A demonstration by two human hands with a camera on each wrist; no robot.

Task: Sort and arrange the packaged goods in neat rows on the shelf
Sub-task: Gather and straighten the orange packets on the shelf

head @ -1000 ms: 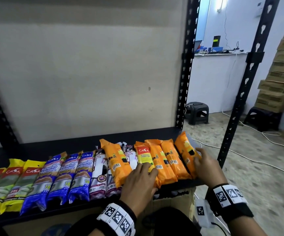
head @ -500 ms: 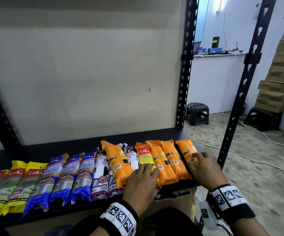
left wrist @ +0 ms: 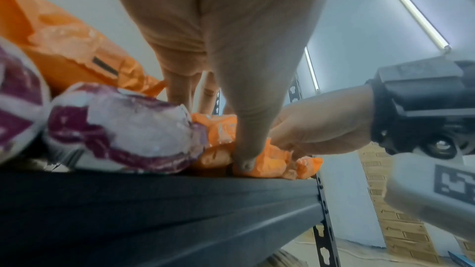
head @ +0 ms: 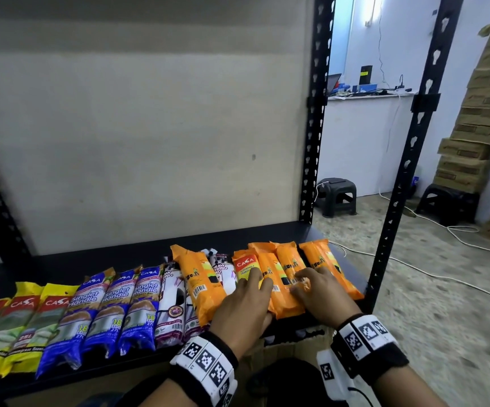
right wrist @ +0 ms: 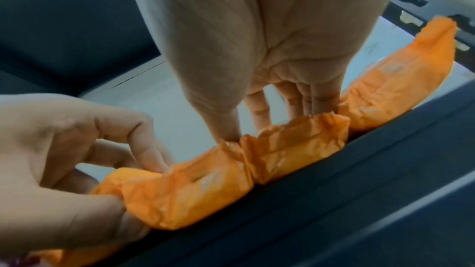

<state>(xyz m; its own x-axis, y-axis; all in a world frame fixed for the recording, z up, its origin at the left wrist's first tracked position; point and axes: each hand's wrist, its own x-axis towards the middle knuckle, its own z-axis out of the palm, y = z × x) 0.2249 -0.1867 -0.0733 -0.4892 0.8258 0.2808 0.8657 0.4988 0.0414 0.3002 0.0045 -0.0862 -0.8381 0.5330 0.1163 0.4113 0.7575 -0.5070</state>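
Note:
Several orange packs point(head: 284, 277) lie side by side at the right end of the black shelf point(head: 91, 262). My left hand point(head: 252, 289) pinches the near end of the orange pack with the red label point(right wrist: 185, 190) between thumb and curled fingers. My right hand point(head: 308, 283) rests with spread fingers on the two packs beside it, its thumb touching their crinkled ends point(right wrist: 295, 145). The rightmost orange pack point(head: 329, 268) lies flat, untouched. Another orange pack point(head: 199, 283) sits slanted over the white-purple drawstring packs point(head: 173, 304). Blue packs point(head: 114, 304) and yellow-red packs point(head: 23, 318) fill the row to the left.
The shelf's black front post point(head: 399, 186) stands just right of the last pack. Behind the row, a strip of bare shelf runs along the back panel. On the floor to the right are two dark stools point(head: 337, 195), white cables point(head: 443, 230) and stacked cardboard boxes point(head: 478, 127).
My right hand let go of the rightmost orange pack, which now lies flat in the row, and moved left onto the middle orange packs. The left hand stayed in place.

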